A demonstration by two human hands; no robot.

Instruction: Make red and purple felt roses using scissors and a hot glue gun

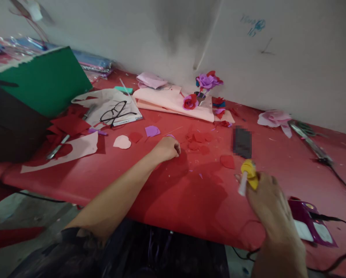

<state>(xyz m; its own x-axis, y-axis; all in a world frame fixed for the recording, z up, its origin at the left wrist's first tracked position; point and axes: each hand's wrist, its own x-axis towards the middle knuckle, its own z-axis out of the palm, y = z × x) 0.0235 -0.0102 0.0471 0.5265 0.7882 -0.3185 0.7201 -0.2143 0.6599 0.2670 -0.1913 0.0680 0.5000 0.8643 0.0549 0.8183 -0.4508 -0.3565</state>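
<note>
My left hand is just above the red tabletop, left of some loose red petal pieces. Its fingers are curled together, and I cannot make out anything in them. On the right, my right hand is closed around a yellow piece with a short whitish stick; blur hides its exact kind. Beyond that hand lie a single red petal and a dark blurred-out rectangle. Purple petal cutouts and a pale pink heart-shaped cutout rest left of my left hand.
Pink folded sheets lie at the back, beside purple and red fabric roses. Eyeglasses and a green board are at left. A purple case and a long metallic tool with a cord lie right.
</note>
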